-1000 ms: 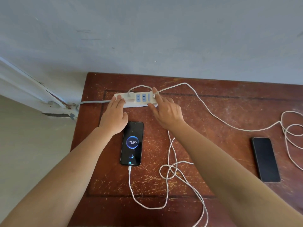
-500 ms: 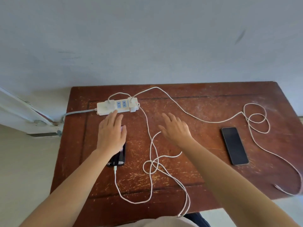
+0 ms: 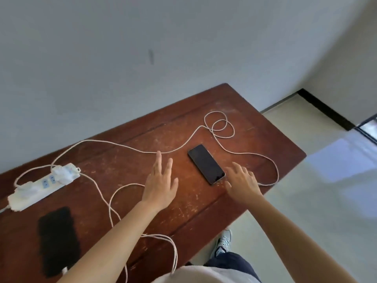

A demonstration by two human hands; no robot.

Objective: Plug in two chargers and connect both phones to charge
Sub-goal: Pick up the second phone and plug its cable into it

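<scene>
A white power strip (image 3: 41,185) lies at the table's left with two white chargers plugged in. A dark phone (image 3: 58,241) at the near left has a white cable in its bottom end. A second dark phone (image 3: 206,164) lies unplugged toward the right. A long white cable (image 3: 177,149) runs from the strip past it, loops, and ends near the right edge under my right hand (image 3: 241,181). That hand hovers open just right of the second phone. My left hand (image 3: 161,182) is open, fingers spread, left of that phone.
The worn brown wooden table (image 3: 265,135) stands against a grey wall. Slack white cable (image 3: 114,197) coils across the middle and hangs over the near edge. Pale floor, a shoe (image 3: 223,241) and a dark skirting lie to the right.
Both hands left the power strip and moved right to either side of the second phone. The view swung right. The first phone's screen has gone dark.
</scene>
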